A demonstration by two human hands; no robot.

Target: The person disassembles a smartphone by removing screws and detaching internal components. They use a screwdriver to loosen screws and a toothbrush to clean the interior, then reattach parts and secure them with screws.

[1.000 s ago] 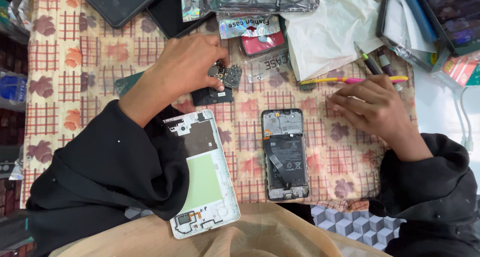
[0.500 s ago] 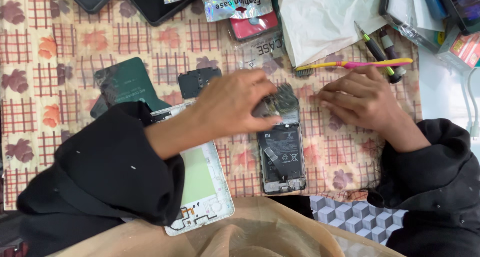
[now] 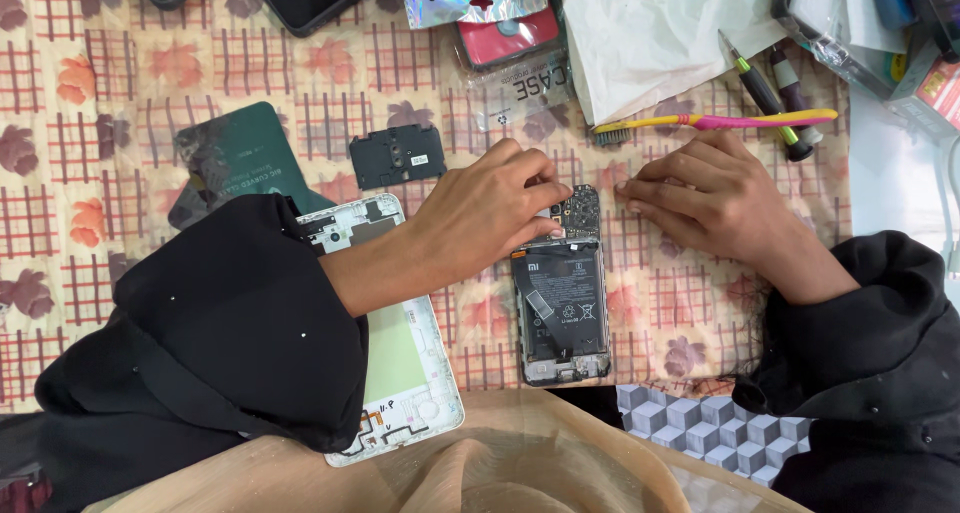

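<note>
A table covered in a checked, flower-printed cloth carries phone parts. Nearest the person lies a white phone frame, partly under the left sleeve. Just beside it, an opened phone lies flat with its battery and boards showing. The left hand reaches across to the phone's top end, its grip closed, fingertips pinched on a small part at the circuit board. The right hand rests flat on the cloth just beside that end, fingers stretched out, holding nothing. Farther off lie a black camera cover, a dark green card, a yellow-and-pink toothbrush, screwdrivers and white paper.
</note>
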